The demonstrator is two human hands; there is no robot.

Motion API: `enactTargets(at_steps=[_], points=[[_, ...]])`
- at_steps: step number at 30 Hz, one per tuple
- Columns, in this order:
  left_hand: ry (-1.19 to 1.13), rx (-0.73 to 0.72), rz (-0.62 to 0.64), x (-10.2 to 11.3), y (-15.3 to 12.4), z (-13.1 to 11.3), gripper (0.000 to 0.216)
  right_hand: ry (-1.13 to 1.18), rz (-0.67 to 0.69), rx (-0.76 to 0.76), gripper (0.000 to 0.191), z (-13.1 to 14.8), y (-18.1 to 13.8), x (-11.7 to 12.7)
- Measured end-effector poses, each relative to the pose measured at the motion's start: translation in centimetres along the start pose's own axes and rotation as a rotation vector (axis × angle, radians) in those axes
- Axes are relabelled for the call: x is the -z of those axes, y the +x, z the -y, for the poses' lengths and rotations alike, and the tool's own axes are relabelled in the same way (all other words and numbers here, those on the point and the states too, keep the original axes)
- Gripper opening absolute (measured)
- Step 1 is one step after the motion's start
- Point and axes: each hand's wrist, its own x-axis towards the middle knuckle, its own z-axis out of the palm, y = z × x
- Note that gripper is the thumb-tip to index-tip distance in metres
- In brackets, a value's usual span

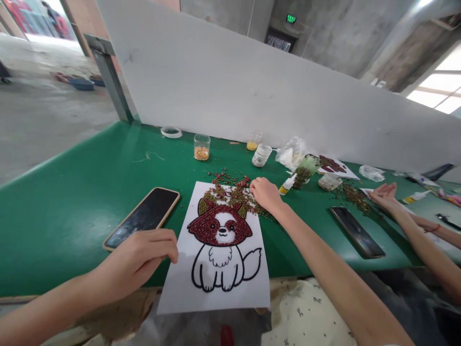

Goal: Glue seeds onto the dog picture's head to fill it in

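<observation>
A sheet of paper with a cartoon dog drawing lies over the table's front edge. Dark red beans fill much of the dog's head, green ones its ears; the body is plain outline. Loose red and green beans are heaped across the sheet's top. My right hand is at this heap's right side, fingers drawn together and tips down among the beans; what they pinch is hidden. Beside the paper's left edge, my left hand is closed with curled fingers, and its inside cannot be seen.
A phone lies left of the paper, another phone right. Behind stand a cup of corn kernels, a tipped clear cup, a glue bottle and a green bean container. Another person's hands are at right.
</observation>
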Motion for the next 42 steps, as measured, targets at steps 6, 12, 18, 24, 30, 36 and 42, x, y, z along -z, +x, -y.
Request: enactTargets(at_steps=[6,12,18,24,30,36,42], points=[[-0.011,0.006,-0.021,-0.1,-0.2,0.1,0.036,0.301,-0.062,0.173,0.01,3.5,-4.3,1.9],[-0.041,-0.02,-0.039,-0.2,-0.2,0.1,0.037,0.307,0.045,0.303,0.009,5.7,-7.0,1.9],[-0.047,-0.03,-0.049,-0.1,0.0,-0.1,0.036,0.307,0.076,0.354,0.013,5.9,-7.8,1.7],[-0.022,0.007,0.001,0.1,0.1,-0.4,0.038,0.289,0.084,0.378,0.015,6.0,-7.9,1.7],[-0.015,0.008,0.005,0.1,0.2,-0.4,0.038,0.287,0.11,0.376,0.015,6.1,-7.8,1.5],[-0.024,0.018,0.009,0.0,0.1,-0.4,0.038,0.281,0.12,0.376,0.017,5.9,-7.7,1.7],[-0.027,0.011,0.008,0.0,0.0,-0.2,0.037,0.292,0.1,0.347,0.015,5.6,-7.6,2.0]])
